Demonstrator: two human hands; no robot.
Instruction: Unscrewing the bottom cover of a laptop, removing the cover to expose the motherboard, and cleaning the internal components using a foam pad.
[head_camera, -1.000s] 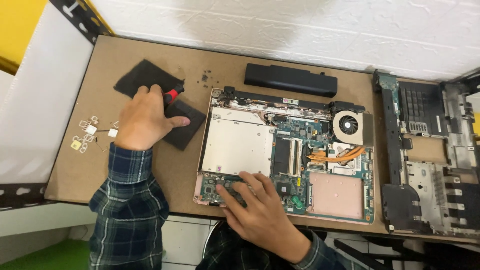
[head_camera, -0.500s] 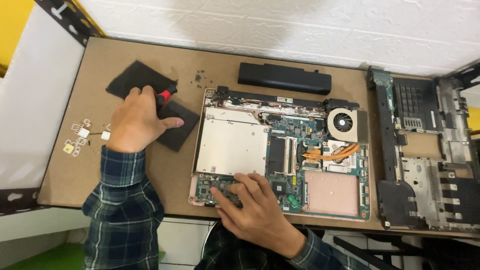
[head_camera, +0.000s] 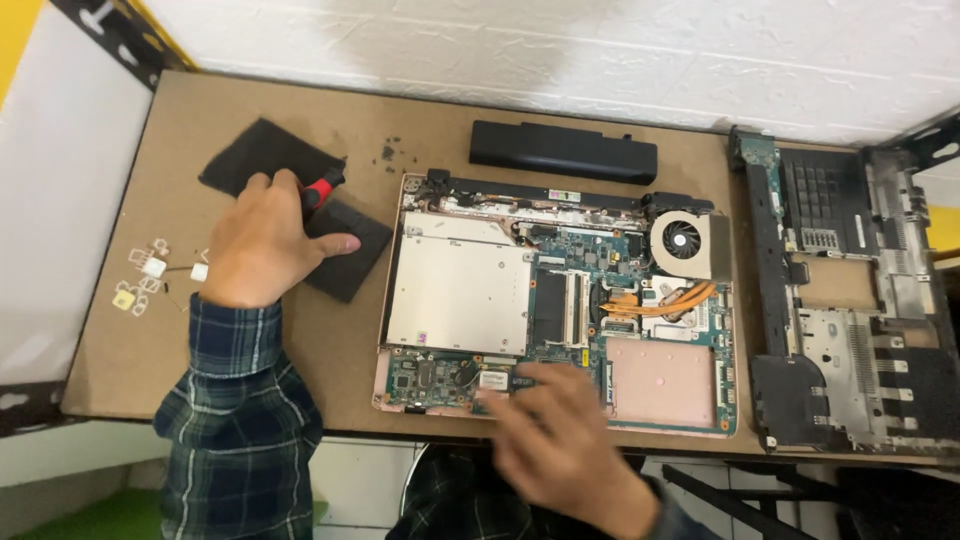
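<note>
An opened laptop (head_camera: 455, 292) lies on the brown table with its circuit board, silver drive cage and fan (head_camera: 683, 241) exposed. My left hand (head_camera: 262, 240) rests on a black foam mat (head_camera: 258, 150) left of the laptop, closed around a red-handled screwdriver (head_camera: 318, 188) whose tip is hidden. My right hand (head_camera: 565, 440) is blurred at the laptop's front edge, fingers spread over the lower circuit board, holding nothing that I can see.
A long black battery (head_camera: 563, 152) lies behind the laptop. The removed bottom cover (head_camera: 850, 300) sits at the right end of the table. Small white and metal parts (head_camera: 145, 280) lie near the left edge. A white brick wall runs along the back.
My right hand has slid back from the lower circuit board toward the front edge and is blurred. My left hand stays on the mat with the screwdriver.
</note>
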